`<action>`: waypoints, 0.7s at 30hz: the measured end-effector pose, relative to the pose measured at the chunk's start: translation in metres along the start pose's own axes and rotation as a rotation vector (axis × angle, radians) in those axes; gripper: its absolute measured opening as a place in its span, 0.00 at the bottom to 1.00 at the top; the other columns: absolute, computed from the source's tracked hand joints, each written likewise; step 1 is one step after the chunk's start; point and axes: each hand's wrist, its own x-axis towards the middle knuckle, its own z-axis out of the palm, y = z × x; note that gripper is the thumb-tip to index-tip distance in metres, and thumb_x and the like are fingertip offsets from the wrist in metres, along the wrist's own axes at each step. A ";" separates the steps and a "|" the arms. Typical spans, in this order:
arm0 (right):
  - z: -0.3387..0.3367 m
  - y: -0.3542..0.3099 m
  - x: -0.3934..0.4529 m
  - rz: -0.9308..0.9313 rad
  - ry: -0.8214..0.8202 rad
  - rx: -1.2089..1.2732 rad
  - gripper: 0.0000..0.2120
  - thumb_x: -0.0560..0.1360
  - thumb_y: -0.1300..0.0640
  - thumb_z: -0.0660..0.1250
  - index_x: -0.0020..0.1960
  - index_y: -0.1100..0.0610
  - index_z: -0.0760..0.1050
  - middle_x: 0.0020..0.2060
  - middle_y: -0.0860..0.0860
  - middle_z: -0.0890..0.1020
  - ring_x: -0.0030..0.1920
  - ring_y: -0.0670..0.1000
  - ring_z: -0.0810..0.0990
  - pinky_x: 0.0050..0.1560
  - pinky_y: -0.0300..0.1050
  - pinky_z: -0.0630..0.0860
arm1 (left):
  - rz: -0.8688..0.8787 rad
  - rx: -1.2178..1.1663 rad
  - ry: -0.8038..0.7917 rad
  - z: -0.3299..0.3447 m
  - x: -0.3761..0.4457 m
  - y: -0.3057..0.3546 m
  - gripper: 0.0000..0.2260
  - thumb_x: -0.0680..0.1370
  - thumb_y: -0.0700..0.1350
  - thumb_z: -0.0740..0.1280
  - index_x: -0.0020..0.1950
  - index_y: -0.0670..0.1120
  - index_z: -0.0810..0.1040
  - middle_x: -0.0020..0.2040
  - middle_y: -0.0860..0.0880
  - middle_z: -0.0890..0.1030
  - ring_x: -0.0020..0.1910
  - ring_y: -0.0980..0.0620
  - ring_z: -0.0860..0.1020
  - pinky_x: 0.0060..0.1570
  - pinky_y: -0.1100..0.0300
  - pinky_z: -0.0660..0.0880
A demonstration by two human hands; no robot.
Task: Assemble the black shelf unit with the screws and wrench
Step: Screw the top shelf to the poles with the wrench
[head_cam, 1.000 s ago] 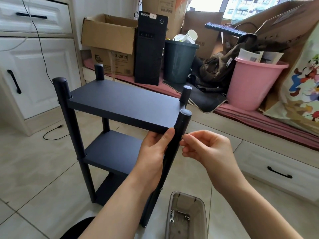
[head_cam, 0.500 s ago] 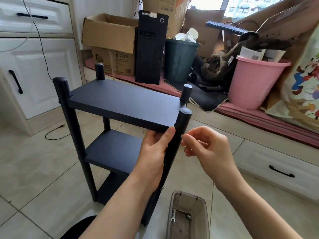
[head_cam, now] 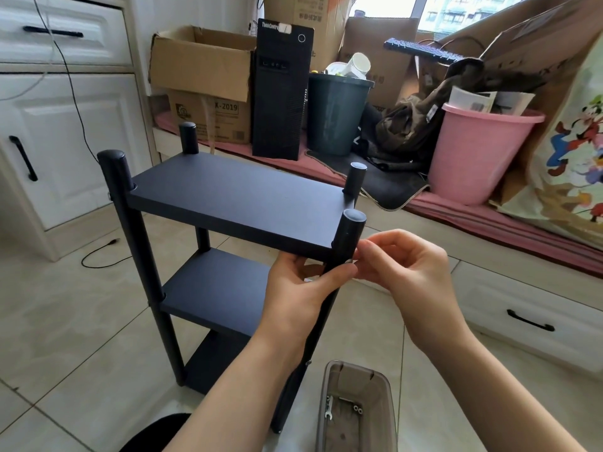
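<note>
The black shelf unit stands upright on the tiled floor, with three shelves and four round posts. My left hand grips the near right post just under the top shelf, thumb across its front. My right hand has its fingertips pinched together against the right side of that post at shelf height, on what looks like a small screw that is almost hidden. A small wrench and a few loose screws lie in a clear plastic tray on the floor below my arms.
White cabinets with black handles stand at the left, and a black cable trails on the floor. Behind the shelf are cardboard boxes, a black computer tower, a dark bin and a pink bucket. A white drawer is at the right.
My right hand has moved left until its pinched fingertips touch the near right post. My left hand keeps its grip on the post, and the shelf has not moved.
</note>
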 end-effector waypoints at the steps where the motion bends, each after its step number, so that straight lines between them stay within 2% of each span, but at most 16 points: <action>1: -0.003 -0.001 0.000 -0.008 -0.038 -0.007 0.01 0.74 0.64 0.72 0.44 0.62 0.82 0.38 0.58 0.86 0.39 0.57 0.86 0.42 0.43 0.82 | 0.005 0.011 0.015 0.000 0.000 0.000 0.25 0.62 0.51 0.78 0.57 0.49 0.81 0.51 0.51 0.87 0.52 0.54 0.85 0.45 0.69 0.78; 3: -0.006 -0.001 -0.001 -0.019 -0.093 -0.034 0.02 0.73 0.63 0.73 0.46 0.60 0.83 0.40 0.58 0.86 0.41 0.56 0.86 0.44 0.42 0.82 | 0.009 0.041 0.062 0.001 0.000 -0.001 0.24 0.61 0.52 0.78 0.56 0.51 0.81 0.49 0.52 0.87 0.50 0.55 0.85 0.44 0.68 0.79; 6: -0.007 0.003 0.002 0.062 -0.111 -0.062 0.07 0.74 0.55 0.73 0.51 0.55 0.82 0.44 0.56 0.86 0.46 0.54 0.86 0.45 0.44 0.82 | 0.040 0.090 0.145 0.002 -0.003 -0.002 0.29 0.60 0.54 0.79 0.60 0.53 0.77 0.50 0.54 0.86 0.52 0.56 0.84 0.51 0.62 0.79; 9: -0.006 0.008 0.006 0.223 -0.246 0.036 0.20 0.74 0.44 0.71 0.63 0.48 0.75 0.52 0.54 0.85 0.54 0.55 0.84 0.52 0.49 0.82 | 0.083 0.056 0.216 0.006 -0.007 -0.005 0.33 0.59 0.54 0.79 0.61 0.57 0.71 0.50 0.56 0.86 0.52 0.58 0.84 0.45 0.69 0.79; 11: -0.002 0.009 0.008 0.259 -0.321 0.147 0.22 0.75 0.41 0.67 0.67 0.44 0.73 0.56 0.54 0.84 0.57 0.56 0.83 0.57 0.53 0.80 | 0.097 0.048 0.271 0.009 -0.010 -0.006 0.34 0.58 0.54 0.80 0.60 0.60 0.68 0.50 0.57 0.86 0.52 0.59 0.84 0.46 0.70 0.79; 13: 0.005 0.008 0.010 0.244 -0.317 0.197 0.20 0.77 0.39 0.63 0.66 0.44 0.75 0.58 0.54 0.83 0.57 0.55 0.83 0.58 0.52 0.80 | 0.117 0.073 0.314 0.012 -0.011 -0.006 0.34 0.59 0.54 0.80 0.59 0.62 0.67 0.50 0.59 0.86 0.52 0.60 0.83 0.46 0.72 0.78; 17: 0.010 0.004 0.012 0.270 -0.248 0.244 0.20 0.81 0.40 0.54 0.61 0.45 0.80 0.51 0.55 0.85 0.52 0.52 0.84 0.54 0.49 0.79 | 0.165 0.136 0.452 0.018 -0.018 -0.005 0.35 0.58 0.57 0.79 0.58 0.65 0.65 0.48 0.60 0.85 0.50 0.62 0.82 0.43 0.74 0.75; 19: 0.009 0.004 0.013 0.290 -0.231 0.290 0.21 0.82 0.41 0.52 0.59 0.46 0.82 0.50 0.56 0.85 0.51 0.52 0.84 0.54 0.49 0.79 | 0.201 0.281 0.563 0.019 -0.022 -0.004 0.36 0.56 0.62 0.78 0.58 0.63 0.64 0.49 0.58 0.81 0.50 0.59 0.79 0.47 0.67 0.76; 21: 0.010 0.003 0.013 0.304 -0.219 0.311 0.22 0.82 0.41 0.52 0.58 0.47 0.82 0.51 0.59 0.84 0.51 0.54 0.83 0.56 0.51 0.79 | 0.288 0.526 0.665 0.017 -0.023 -0.003 0.40 0.58 0.63 0.79 0.63 0.58 0.63 0.51 0.57 0.70 0.51 0.56 0.71 0.58 0.54 0.73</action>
